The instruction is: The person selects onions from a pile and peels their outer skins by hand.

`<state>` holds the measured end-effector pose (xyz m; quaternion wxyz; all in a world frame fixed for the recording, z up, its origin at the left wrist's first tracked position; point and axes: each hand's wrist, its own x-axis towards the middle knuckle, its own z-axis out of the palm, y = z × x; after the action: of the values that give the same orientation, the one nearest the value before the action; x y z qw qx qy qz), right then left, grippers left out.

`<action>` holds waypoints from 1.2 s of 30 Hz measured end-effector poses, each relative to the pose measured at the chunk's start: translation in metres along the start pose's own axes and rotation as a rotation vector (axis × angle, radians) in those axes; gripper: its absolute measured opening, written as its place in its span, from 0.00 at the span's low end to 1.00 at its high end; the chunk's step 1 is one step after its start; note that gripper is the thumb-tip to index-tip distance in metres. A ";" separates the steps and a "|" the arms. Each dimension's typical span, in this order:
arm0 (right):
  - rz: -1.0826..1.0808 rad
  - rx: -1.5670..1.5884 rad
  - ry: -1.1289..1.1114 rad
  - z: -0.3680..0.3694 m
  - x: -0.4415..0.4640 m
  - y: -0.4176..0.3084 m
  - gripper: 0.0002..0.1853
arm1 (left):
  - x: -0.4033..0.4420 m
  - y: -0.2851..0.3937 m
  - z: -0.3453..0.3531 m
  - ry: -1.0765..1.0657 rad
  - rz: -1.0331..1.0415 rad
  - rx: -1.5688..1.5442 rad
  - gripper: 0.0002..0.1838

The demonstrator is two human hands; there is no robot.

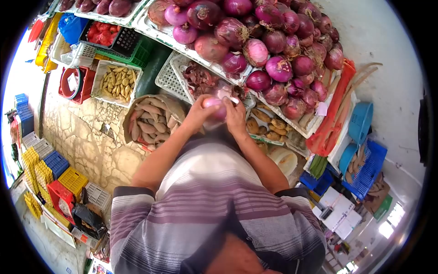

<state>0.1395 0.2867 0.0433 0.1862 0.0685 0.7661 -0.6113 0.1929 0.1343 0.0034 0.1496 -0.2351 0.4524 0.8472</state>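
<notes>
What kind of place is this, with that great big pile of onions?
Probably a vegetable shop or a market stall. There's a big heap of purple onions, a brown sack full of what look like sweet potatoes, and stacked yellow crates.

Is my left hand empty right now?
No, the left hand has its fingers around a purple onion, with the right hand close beside it.
</notes>
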 end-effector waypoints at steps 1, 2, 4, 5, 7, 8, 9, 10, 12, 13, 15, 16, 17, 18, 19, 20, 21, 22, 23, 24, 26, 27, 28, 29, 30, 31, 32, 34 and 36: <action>-0.050 -0.021 0.006 0.001 0.000 -0.006 0.13 | -0.001 0.002 0.002 0.012 0.002 -0.011 0.35; -0.098 -0.037 0.008 0.003 0.001 -0.010 0.13 | -0.003 0.002 0.006 0.030 0.002 -0.020 0.35; -0.127 -0.038 0.022 0.008 -0.001 -0.013 0.14 | -0.008 0.000 0.002 0.040 0.020 -0.005 0.35; -0.114 -0.028 0.036 0.009 -0.002 -0.015 0.15 | -0.008 -0.003 0.000 0.026 0.040 0.015 0.35; -0.106 -0.060 0.040 0.002 0.003 -0.010 0.15 | -0.006 -0.005 0.002 0.023 0.062 0.032 0.36; -0.126 -0.040 0.039 -0.005 0.011 0.015 0.16 | -0.006 -0.006 0.001 0.017 0.076 0.039 0.35; -0.147 -0.016 0.036 -0.010 0.021 0.050 0.16 | -0.006 -0.008 -0.003 0.016 0.090 0.050 0.35; -0.003 0.200 0.038 -0.006 0.021 0.046 0.16 | -0.006 -0.010 -0.009 0.017 0.106 0.063 0.34; 0.145 0.400 0.095 0.002 0.021 0.044 0.16 | -0.008 -0.014 -0.017 0.027 0.068 -0.102 0.34; 0.149 0.379 0.125 0.001 0.021 0.048 0.17 | -0.009 -0.015 -0.017 0.022 0.046 -0.185 0.34; 0.275 0.180 0.085 -0.016 0.028 0.079 0.10 | -0.015 -0.002 -0.011 0.035 -0.030 -0.363 0.31; 0.340 0.164 0.095 -0.022 0.028 0.090 0.09 | -0.020 0.005 -0.007 0.047 -0.068 -0.453 0.30; 0.400 0.151 0.097 -0.022 0.030 0.096 0.09 | -0.014 0.001 -0.011 -0.010 -0.047 -0.426 0.29; 0.463 0.139 0.094 -0.020 0.032 0.101 0.09 | -0.012 0.003 -0.011 0.007 -0.065 -0.451 0.29; 0.429 0.169 -0.016 -0.026 0.033 0.104 0.08 | -0.012 0.003 -0.009 0.026 -0.086 -0.477 0.29; 0.451 0.203 -0.035 -0.026 0.034 0.108 0.08 | -0.011 0.003 -0.008 0.039 -0.108 -0.501 0.29; 0.470 0.237 -0.048 -0.026 0.034 0.103 0.08 | -0.012 0.008 -0.005 0.061 -0.145 -0.517 0.28; 0.491 0.272 -0.056 -0.028 0.032 0.099 0.08 | -0.015 0.014 0.000 0.080 -0.186 -0.531 0.28; 0.491 0.198 -0.054 -0.029 0.029 0.094 0.14 | -0.016 0.017 0.003 0.099 -0.228 -0.545 0.27; 0.399 0.245 -0.061 -0.027 0.023 0.083 0.16 | -0.013 0.014 0.001 0.088 -0.230 -0.541 0.27; 0.222 0.335 -0.082 -0.018 0.003 0.059 0.19 | -0.009 0.004 -0.005 0.075 -0.237 -0.538 0.26; 0.168 0.326 -0.116 -0.012 -0.003 0.045 0.21 | -0.009 0.002 -0.005 0.055 -0.249 -0.551 0.26; 0.110 0.316 -0.146 -0.006 -0.007 0.031 0.23 | -0.007 0.001 -0.004 0.030 -0.262 -0.563 0.25; 0.049 0.304 -0.174 -0.004 -0.009 0.023 0.25 | -0.005 0.001 -0.001 0.001 -0.274 -0.574 0.25; 0.071 0.318 -0.169 -0.006 -0.008 0.021 0.25 | -0.003 -0.001 0.001 -0.007 -0.246 -0.500 0.27; 0.096 0.334 -0.167 -0.007 -0.008 0.020 0.25 | -0.003 -0.004 0.002 -0.013 -0.216 -0.428 0.30; 0.121 0.349 -0.168 -0.006 -0.007 0.019 0.25 | -0.002 -0.006 0.001 -0.014 -0.185 -0.356 0.32; 0.121 0.375 -0.157 -0.008 -0.010 0.022 0.25 | -0.010 0.005 0.005 -0.017 -0.197 -0.304 0.28; 0.077 0.330 -0.154 -0.012 -0.008 0.021 0.25 | -0.009 0.013 0.005 -0.050 -0.247 -0.266 0.27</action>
<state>0.1514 0.3038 0.0296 0.2540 0.0804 0.6355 -0.7247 0.1931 0.1311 0.0191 0.2313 -0.2855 0.3004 0.8802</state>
